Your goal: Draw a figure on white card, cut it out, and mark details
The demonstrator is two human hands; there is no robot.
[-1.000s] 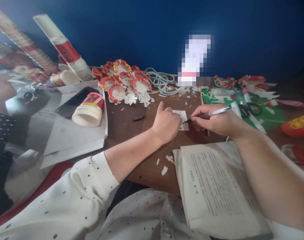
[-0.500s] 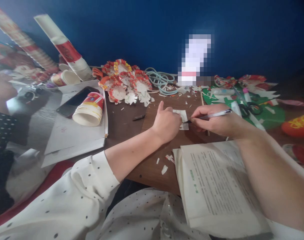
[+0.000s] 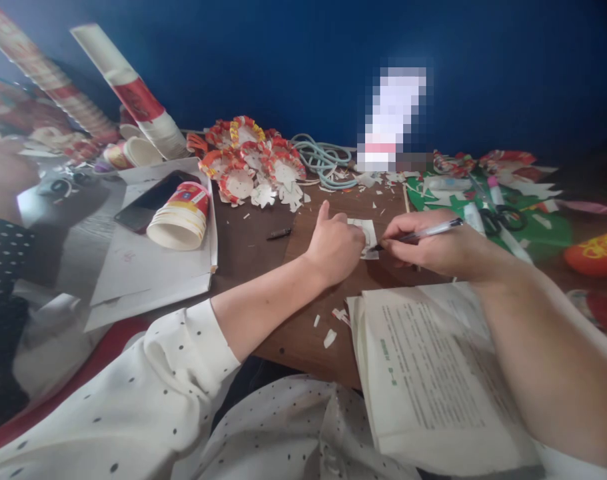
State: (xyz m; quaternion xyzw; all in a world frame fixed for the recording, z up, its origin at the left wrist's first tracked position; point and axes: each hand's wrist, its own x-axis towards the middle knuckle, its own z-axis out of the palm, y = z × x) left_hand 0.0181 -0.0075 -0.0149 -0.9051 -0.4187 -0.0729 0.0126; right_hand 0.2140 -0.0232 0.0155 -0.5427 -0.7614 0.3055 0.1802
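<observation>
A pen is in the closed fingers of my right hand, its tip down on a small piece of white paper. From the other side my left hand holds that paper against the brown table, fingers curled over its left part and thumb pointing up. The left fingertips and some of the paper are hidden behind the hand. A black pen cap lies left of my left hand. Below my right wrist rests an open book with printed pages.
Stacked paper cups and a phone lie on a white board at left. Cut red-and-white paper flowers and a light-blue cord are behind. Scissors lie on a green mat. A person's sleeve shows at far left.
The pen tip has shifted very slightly on the paper. Otherwise both hands keep their hold, and the whole view has drifted a little.
</observation>
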